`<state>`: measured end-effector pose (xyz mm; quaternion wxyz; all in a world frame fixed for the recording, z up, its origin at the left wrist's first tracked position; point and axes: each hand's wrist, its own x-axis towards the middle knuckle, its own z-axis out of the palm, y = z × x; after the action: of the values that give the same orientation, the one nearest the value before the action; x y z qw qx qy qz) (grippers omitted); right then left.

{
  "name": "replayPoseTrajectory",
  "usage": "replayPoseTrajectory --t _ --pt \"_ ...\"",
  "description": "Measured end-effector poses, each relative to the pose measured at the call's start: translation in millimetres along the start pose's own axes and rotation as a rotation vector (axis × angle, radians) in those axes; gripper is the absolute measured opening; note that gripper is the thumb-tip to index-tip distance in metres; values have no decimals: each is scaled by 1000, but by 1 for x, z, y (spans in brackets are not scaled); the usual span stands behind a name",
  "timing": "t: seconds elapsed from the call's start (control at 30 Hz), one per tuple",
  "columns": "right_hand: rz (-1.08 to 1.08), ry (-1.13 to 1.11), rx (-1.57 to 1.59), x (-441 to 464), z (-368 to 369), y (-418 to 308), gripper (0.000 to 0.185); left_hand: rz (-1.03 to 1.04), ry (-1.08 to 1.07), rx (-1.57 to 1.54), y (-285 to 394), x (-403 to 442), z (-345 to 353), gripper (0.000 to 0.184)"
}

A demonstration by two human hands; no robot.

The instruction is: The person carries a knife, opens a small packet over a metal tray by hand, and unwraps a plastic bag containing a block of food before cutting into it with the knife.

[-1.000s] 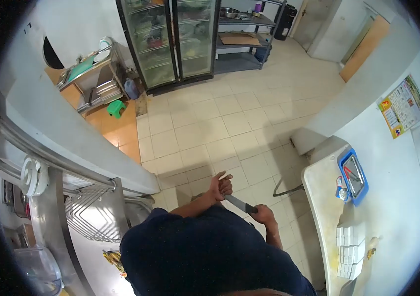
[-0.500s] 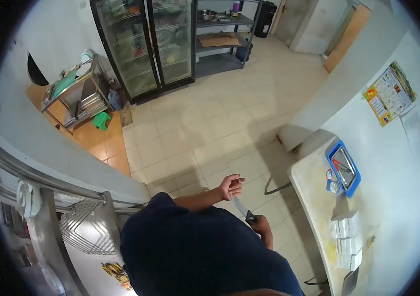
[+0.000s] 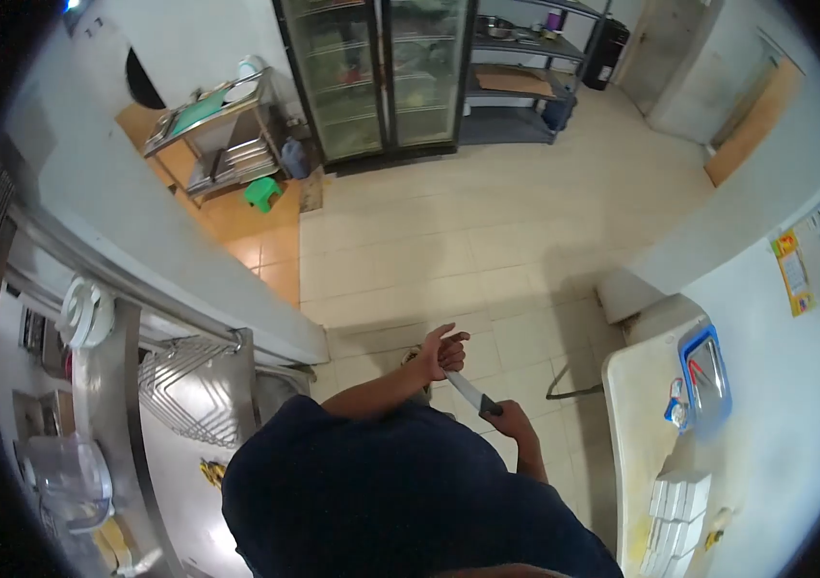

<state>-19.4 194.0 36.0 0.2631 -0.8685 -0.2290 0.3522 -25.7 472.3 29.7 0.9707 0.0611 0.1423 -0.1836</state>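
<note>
A kitchen knife [image 3: 466,388] with a dark handle is held in front of my body, its blade slanting up and to the left. My right hand [image 3: 511,422] is closed around the handle. My left hand [image 3: 444,354] is at the tip end of the blade, palm partly turned up. Its thumb and index finger are apart and the other fingers curl loosely. Whether the tip touches that hand, I cannot tell.
On the right, a white table [image 3: 622,385] bears a blue tray [image 3: 721,405] and stacked white boxes [image 3: 676,496]. A metal counter with a wire rack [image 3: 188,390] stands left. Ahead are a glass-door fridge [image 3: 333,91], a shelf unit [image 3: 511,125] and a green stool [image 3: 262,194].
The room has shifted right in view as my head turned left. My left hand's thumb and index finger have spread apart. The knife stays in my right hand.
</note>
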Motion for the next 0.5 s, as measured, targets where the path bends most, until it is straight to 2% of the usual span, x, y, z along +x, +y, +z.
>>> replayPoseTrajectory --t 0.13,0.17,0.2,0.23,0.37,0.47,0.5 --pt "-67 -95 -95 43 -10 -37 46 219 76 -109 29 -38 -16 57" --pt "-116 -95 -134 58 -6 -42 46 247 73 -120 36 -49 -19 67" --pt "-164 -94 -173 67 -7 -54 46 287 55 -141 44 -58 -25 69" --pt "-80 -227 -209 78 -11 -72 45 327 36 -163 51 -67 -33 71" --pt "-193 -296 -226 135 10 -105 45 470 -27 -166 94 -98 -45 77" --pt "-212 -381 -221 153 2 -151 44 481 -24 -191 126 -115 -51 79" --pt "-283 -432 -181 174 10 -147 42 501 -51 -186 139 -119 -52 79"
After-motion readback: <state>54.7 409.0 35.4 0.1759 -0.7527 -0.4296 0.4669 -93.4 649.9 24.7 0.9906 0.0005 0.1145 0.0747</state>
